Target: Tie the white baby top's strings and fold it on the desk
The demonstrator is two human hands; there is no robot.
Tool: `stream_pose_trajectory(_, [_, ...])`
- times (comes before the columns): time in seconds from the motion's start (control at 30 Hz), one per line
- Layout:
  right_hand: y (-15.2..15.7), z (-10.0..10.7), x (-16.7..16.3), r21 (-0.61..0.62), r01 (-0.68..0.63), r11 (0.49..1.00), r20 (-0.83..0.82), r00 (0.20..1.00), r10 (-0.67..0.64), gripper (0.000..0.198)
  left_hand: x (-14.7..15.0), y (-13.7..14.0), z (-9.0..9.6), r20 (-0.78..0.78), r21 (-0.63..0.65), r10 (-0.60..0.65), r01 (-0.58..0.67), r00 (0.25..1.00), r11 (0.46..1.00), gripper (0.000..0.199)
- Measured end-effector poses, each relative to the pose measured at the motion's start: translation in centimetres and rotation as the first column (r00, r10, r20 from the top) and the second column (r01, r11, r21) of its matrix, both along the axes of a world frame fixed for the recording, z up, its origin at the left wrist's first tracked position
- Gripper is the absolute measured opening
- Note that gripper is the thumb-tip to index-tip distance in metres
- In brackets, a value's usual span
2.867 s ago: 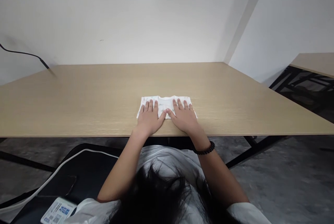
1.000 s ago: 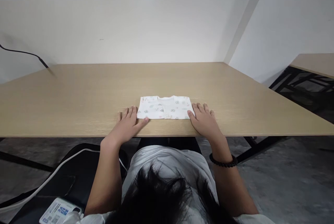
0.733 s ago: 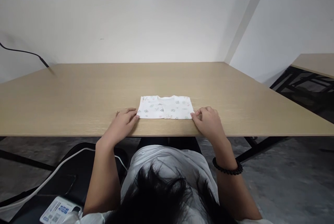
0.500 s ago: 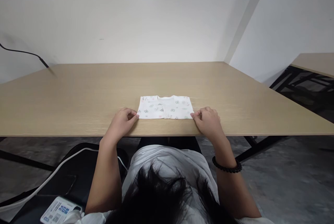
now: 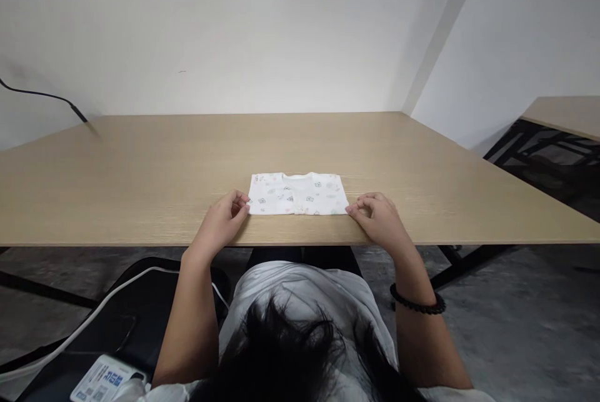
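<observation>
A small white garment (image 5: 297, 194) with a scattered pastel and grey print, apparently a baby shirt, lies folded into a flat, wide strip near the table's front edge. Its far edge dips in the middle like a neckline. At its near left corner, my left hand (image 5: 225, 217) is closed, thumb and forefinger tips together on the cloth's edge. My right hand (image 5: 379, 221) pinches the near right corner in the same way, the thumb tip on the cloth and the other fingers curled. A black beaded bracelet (image 5: 417, 307) circles my right wrist.
The wooden table (image 5: 164, 164) runs back to a white wall (image 5: 262, 45). A black cable (image 5: 56, 97) reaches its far left corner. Left of me, a black chair (image 5: 140, 302) carries a white cord (image 5: 107, 299) and a labelled white device (image 5: 105, 380). Another table (image 5: 569, 115) stands at right.
My right hand and forearm have shifted slightly to the right, its thumb now at the very corner of the shirt. The left hand and the shirt have hardly moved.
</observation>
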State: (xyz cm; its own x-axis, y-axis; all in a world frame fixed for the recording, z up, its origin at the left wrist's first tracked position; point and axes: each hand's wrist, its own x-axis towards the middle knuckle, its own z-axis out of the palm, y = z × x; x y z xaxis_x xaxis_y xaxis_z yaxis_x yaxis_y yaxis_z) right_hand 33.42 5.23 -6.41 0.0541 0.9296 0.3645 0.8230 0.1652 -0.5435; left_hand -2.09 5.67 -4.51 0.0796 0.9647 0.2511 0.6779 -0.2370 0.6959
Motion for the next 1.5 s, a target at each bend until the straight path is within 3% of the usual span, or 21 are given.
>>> stream_pose_trajectory(0.2, [-1.2,0.9,-0.1,0.026,-0.015,1.000,0.114,0.993,0.012,0.020,-0.2,-0.6,0.4,-0.077,-0.046,-0.043,0.040,0.996,0.998,0.022])
stream_pose_trajectory(0.33, [-1.1,3.6,-2.0,0.120,0.050,0.992,0.221,0.972,-0.076,0.021,1.7,-0.4,1.1,-0.301,0.160,0.139,-0.094,0.943,0.983,0.029])
stream_pose_trajectory(0.37, [-0.7,4.2,-3.0,0.147,0.033,0.989,0.240,0.968,-0.068,0.024,2.6,-0.1,1.2,-0.338,0.222,0.163,-0.089,0.927,0.971,0.034])
stream_pose_trajectory(0.43, [0.5,4.7,-5.4,0.150,-0.067,0.986,0.288,0.957,0.021,0.033,4.6,0.7,1.3,-0.400,0.250,0.089,0.015,0.912,0.968,0.045])
stream_pose_trajectory(0.5, [1.6,4.3,-7.8,0.066,-0.147,0.987,0.349,0.930,0.115,0.043,6.4,1.6,1.1,-0.466,0.155,-0.047,0.134,0.884,0.979,0.053])
stream_pose_trajectory(0.6, [2.8,2.4,-10.1,-0.149,-0.106,0.983,0.385,0.910,0.156,0.055,8.0,2.5,0.4,-0.509,-0.057,-0.209,0.209,0.835,0.976,0.056])
stream_pose_trajectory(0.67, [3.0,1.2,-10.5,-0.204,-0.086,0.975,0.375,0.913,0.159,0.057,8.2,2.6,0.0,-0.509,-0.115,-0.253,0.226,0.823,0.967,0.056])
stream_pose_trajectory(0.77, [2.9,0.5,-9.7,-0.139,-0.149,0.979,0.337,0.923,0.188,0.052,7.8,2.3,-0.4,-0.489,-0.024,-0.250,0.273,0.836,0.962,0.053])
stream_pose_trajectory(0.83, [2.9,0.6,-9.1,-0.049,-0.258,0.965,0.268,0.927,0.261,0.042,7.6,1.9,-0.6,-0.461,0.079,-0.249,0.319,0.852,0.944,0.049])
stream_pose_trajectory(0.93, [2.9,0.8,-8.5,0.087,-0.449,0.889,0.158,0.887,0.433,0.026,7.5,1.6,-0.8,-0.428,0.184,-0.245,0.349,0.870,0.919,0.042])
stream_pose_trajectory(1.0, [2.9,0.7,-8.4,0.136,-0.508,0.851,0.125,0.860,0.494,0.024,7.6,1.5,-0.9,-0.425,0.212,-0.228,0.342,0.876,0.916,0.040])
stream_pose_trajectory(1.17, [2.9,0.4,-8.5,0.151,-0.503,0.851,0.152,0.863,0.483,0.026,7.7,1.7,-1.2,-0.440,0.203,-0.207,0.322,0.874,0.925,0.042])
stream_pose_trajectory(1.5, [2.9,-0.3,-8.4,0.071,-0.423,0.903,0.278,0.878,0.389,0.039,7.5,1.9,-1.3,-0.444,0.194,-0.227,0.341,0.867,0.920,0.042])
